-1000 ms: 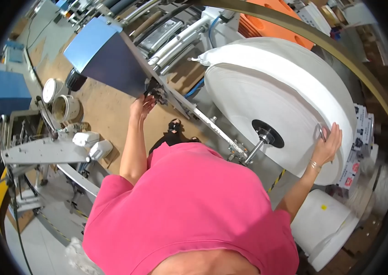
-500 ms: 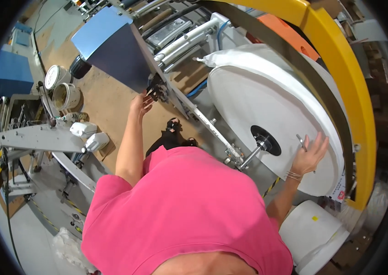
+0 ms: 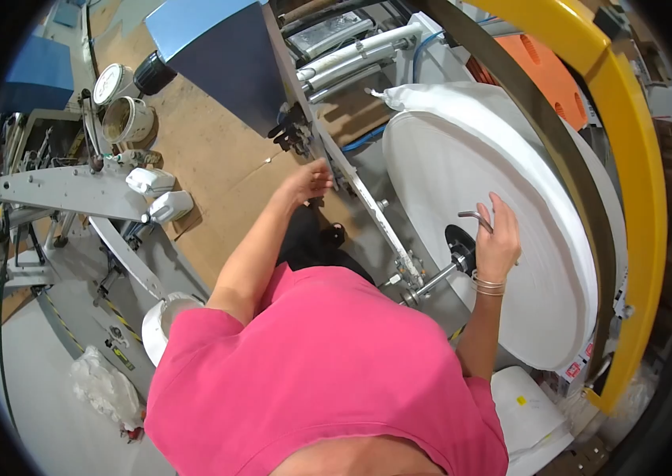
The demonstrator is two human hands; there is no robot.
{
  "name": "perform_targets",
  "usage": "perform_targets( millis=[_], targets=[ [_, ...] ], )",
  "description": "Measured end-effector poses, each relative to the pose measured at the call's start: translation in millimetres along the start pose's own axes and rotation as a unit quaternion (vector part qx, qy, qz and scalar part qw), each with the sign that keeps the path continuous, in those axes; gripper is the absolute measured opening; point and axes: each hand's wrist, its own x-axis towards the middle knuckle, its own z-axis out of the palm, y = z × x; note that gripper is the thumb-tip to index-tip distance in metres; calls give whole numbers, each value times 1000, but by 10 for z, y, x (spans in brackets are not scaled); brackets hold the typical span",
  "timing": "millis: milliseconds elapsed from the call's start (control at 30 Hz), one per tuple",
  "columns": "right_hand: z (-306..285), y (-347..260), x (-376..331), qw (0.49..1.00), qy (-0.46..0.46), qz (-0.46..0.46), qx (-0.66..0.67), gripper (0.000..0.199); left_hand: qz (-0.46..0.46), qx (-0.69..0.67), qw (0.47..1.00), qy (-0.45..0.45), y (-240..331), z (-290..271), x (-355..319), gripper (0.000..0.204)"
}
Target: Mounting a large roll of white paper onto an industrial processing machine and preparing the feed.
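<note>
A bent metal rod, L-shaped like a hex key (image 3: 475, 216), sticks out of my right hand (image 3: 499, 242), whose fingers are closed around it. That hand is in front of the large white roll (image 3: 510, 293), close to the black hub (image 3: 458, 247) at its centre. From the hub a metal shaft (image 3: 434, 281) runs toward the machine's pale rail (image 3: 376, 214). My left hand (image 3: 309, 182) is beside this rail, its fingers loosely bent and apart, with nothing seen in them. Just beyond it, a black clamp-like fitting (image 3: 291, 133) is fixed under the blue machine housing (image 3: 217, 55).
A curved yellow frame (image 3: 629, 174) arches around the roll on the right. An orange part (image 3: 546, 79) is behind it. Buckets (image 3: 127, 120) and white jugs (image 3: 168, 206) stand on the left. A smaller white roll (image 3: 526, 412) is at lower right, plastic wrap (image 3: 106, 389) at lower left.
My left hand has come away from the black fitting and moved right, toward the rail. My right hand has moved left toward the hub, its fingers more closed around the metal rod.
</note>
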Motion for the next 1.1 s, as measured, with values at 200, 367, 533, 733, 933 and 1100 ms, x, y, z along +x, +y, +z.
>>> perform_targets(
  millis=[200,367,533,733,933,1100],
  targets=[
    [140,-106,267,999,-22,38,-12,27,-24,-217,976,-22,403,668,1149,17],
    [82,-30,368,993,26,18,-114,34,-20,-311,947,79,527,907,2777,23],
    [-33,86,384,968,112,140,-173,39,102,7,995,13,341,993,4196,53],
    [131,337,374,959,18,165,-231,39,-155,-353,922,-32,1135,1326,4034,23],
    [68,285,401,944,4,208,-255,33,335,203,920,31,1181,662,4042,44],
    [71,291,392,945,-17,214,-249,33,43,-539,841,15,1514,315,4169,21]
  ],
)
